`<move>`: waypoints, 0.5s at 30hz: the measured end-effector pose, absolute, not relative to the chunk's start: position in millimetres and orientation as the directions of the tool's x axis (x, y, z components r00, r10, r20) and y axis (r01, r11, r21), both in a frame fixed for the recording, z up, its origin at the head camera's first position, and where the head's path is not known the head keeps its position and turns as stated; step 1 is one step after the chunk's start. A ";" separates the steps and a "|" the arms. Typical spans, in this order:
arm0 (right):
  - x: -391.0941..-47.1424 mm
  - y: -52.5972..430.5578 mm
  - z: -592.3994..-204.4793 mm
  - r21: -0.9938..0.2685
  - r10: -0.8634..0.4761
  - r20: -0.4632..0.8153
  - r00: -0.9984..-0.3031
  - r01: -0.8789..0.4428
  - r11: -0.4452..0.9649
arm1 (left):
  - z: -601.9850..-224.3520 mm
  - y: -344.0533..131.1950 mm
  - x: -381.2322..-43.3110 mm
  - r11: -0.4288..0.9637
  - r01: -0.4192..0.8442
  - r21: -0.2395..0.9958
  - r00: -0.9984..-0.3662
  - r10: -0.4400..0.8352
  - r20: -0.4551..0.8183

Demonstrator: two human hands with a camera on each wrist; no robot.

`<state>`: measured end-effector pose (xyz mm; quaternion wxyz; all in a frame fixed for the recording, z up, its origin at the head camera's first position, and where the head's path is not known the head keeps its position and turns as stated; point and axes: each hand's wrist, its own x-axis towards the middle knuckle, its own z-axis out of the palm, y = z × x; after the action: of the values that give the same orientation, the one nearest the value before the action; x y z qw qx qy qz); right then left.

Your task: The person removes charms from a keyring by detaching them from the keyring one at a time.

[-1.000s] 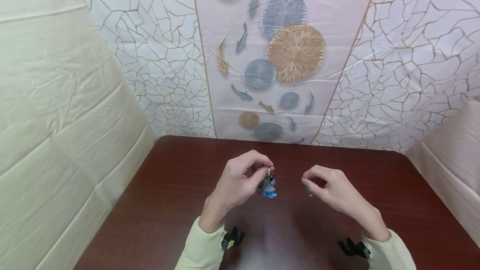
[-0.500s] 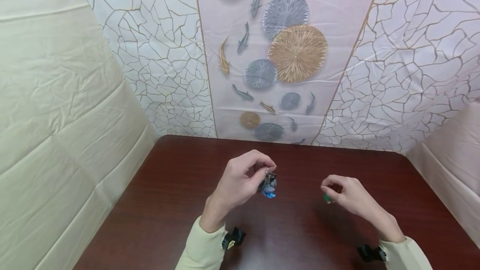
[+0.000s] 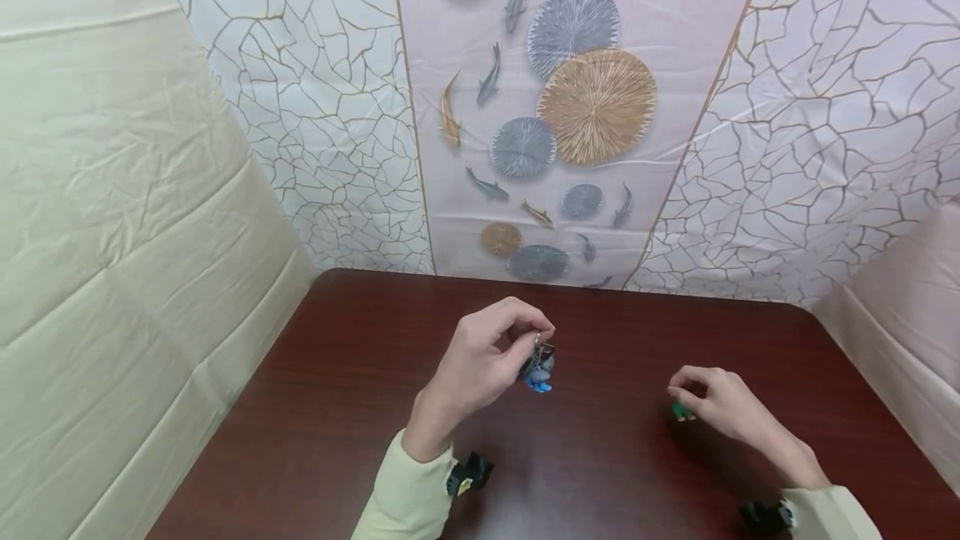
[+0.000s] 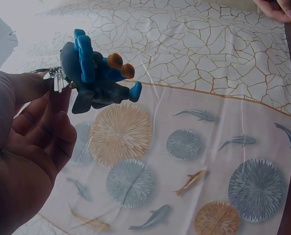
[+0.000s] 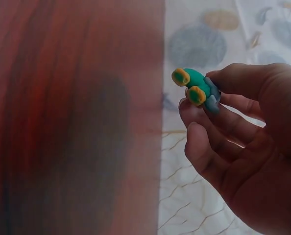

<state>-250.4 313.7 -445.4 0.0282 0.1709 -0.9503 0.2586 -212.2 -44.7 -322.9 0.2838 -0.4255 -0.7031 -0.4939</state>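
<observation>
Left hand [image 3: 480,365]: thumb and forefinger pinch the metal ring and chain of the blue toy, held up over the tabletop [image 3: 592,465].
Metal chain [image 4: 59,81]: the only visible support of that toy; since the grip is on thin metal, a slackened pinch could let it slip and the toy drop.
Blue toy [image 3: 538,377]: a small grey figure in blue, just below the left fingertips; hung from a ring, it would probably swing or twist if the hand moved fast, and could end up on its side if let down carelessly.
Right hand [image 3: 723,402]: thumb and fingertips pinch the green toy from above, well apart from the left hand.
Green toy [image 5: 197,85]: feet point away from the palm, in the right wrist view; low over the tabletop in the head view, though whether the feet touch it I cannot tell.
Green toy's footing: the feet look small and rounded, so letting go while tilted or too high would likely topple it.
Right wrist camera [image 3: 765,517]: sits low near the tabletop; dropping the wrist further might knock it and jolt the pinch.
Tabletop shine: the surface looks smooth, so a dropped toy might skid.
</observation>
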 end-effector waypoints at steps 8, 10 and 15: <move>-255.3 331.3 -457.4 -0.498 -0.299 0.065 -0.952 -0.290 0.817 | -336.4 -44.1 -223.6 0.155 0.868 0.471 -0.495 0.323 0.806; -256.5 334.2 -460.0 -0.510 -0.295 0.044 -0.954 -0.276 0.815 | -336.0 -44.0 -223.4 0.153 0.868 0.473 -0.496 0.323 0.806; -259.5 339.9 -465.6 -0.526 -0.289 0.012 -0.957 -0.252 0.812 | -335.5 -43.9 -223.2 0.158 0.866 0.474 -0.499 0.321 0.805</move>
<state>-259.5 339.9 -465.6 -0.0344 0.1422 -0.9513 0.2713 -223.2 -43.9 -335.5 0.2749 -0.4184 -0.7095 -0.4959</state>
